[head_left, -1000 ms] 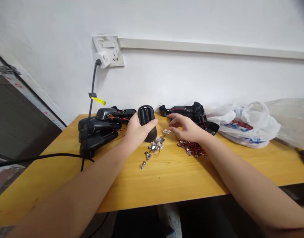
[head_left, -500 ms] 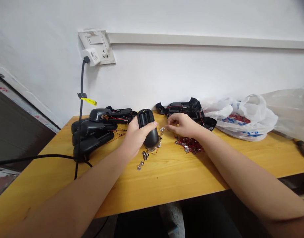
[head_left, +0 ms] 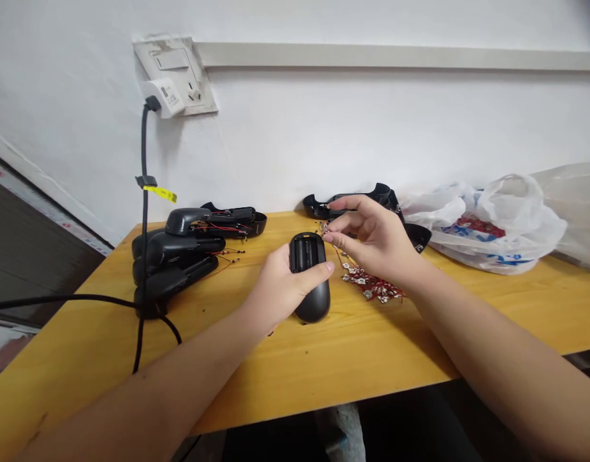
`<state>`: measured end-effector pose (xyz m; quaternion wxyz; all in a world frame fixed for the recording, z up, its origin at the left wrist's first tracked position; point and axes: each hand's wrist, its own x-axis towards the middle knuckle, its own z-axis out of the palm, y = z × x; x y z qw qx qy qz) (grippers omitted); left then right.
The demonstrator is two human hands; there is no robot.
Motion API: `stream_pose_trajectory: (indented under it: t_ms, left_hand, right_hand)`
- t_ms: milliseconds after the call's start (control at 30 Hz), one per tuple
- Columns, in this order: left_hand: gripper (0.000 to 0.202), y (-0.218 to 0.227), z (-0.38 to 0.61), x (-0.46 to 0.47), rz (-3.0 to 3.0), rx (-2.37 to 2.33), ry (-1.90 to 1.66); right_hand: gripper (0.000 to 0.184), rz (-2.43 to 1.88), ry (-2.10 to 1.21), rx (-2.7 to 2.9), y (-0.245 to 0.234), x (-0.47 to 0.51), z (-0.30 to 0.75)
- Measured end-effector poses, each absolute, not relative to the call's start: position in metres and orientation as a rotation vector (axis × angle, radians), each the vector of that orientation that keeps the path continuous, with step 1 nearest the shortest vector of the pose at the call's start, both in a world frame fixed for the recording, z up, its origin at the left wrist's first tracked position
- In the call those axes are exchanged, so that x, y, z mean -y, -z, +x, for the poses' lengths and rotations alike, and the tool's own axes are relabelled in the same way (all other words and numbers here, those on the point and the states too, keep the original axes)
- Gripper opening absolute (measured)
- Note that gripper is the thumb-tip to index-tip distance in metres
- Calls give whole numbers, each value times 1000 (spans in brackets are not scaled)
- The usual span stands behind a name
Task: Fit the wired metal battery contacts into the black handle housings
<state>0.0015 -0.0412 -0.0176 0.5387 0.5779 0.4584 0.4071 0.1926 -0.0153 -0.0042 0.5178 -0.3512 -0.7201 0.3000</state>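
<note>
My left hand [head_left: 281, 287] grips a black plastic shell [head_left: 311, 282] with an open battery bay facing up, held just above the wooden table [head_left: 324, 359]. Beside it, my right hand [head_left: 372, 236] pinches a small metal contact piece [head_left: 324, 228] between thumb and fingers, right at the shell's top edge. A pile of red-wired metal contacts [head_left: 372, 285] lies under my right wrist.
A stack of black shells with red wires [head_left: 184, 250] sits at the left, with a black power cable [head_left: 142, 212] running up to a wall socket [head_left: 172, 77]. More black shells [head_left: 353, 196] lie by the wall. White plastic bags [head_left: 492, 221] fill the right.
My left hand has brought the black shell nearer and lower, covering the loose silver contacts. My right hand has lifted off the table with a small contact pinched, up beside the shell.
</note>
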Motion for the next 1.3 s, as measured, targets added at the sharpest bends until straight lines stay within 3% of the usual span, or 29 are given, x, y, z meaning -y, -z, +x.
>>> stream_pose_trajectory:
  t_ms: [133, 533, 700, 933, 1033, 1167, 1300]
  left_hand:
    - [32, 20, 2, 40, 1404, -1033, -941]
    - [26, 21, 0, 40, 1457, -1034, -904]
    - [34, 24, 1, 40, 1420, -966, -945]
    - [41, 19, 1, 41, 1397, -739, -974]
    - [39, 17, -2, 38, 1369, -826, -981]
    - [53, 18, -8, 31, 1266, -973, -959]
    - [44, 18, -12, 27, 1330, -974, -941]
  right_hand:
    - [4, -865, -449, 1897, 6, 17, 189]
    - [14, -862, -319, 1955, 20, 10, 180]
    - [10, -919, -370, 1894, 18, 12, 180]
    - [17, -825, -854, 1823, 1, 16, 196]
    - [13, -862, -975, 1671, -1, 16, 194]
    - [26, -874, -1243, 1566, 0, 17, 188]
    - [23, -875, -1376, 1593, -1, 17, 190]
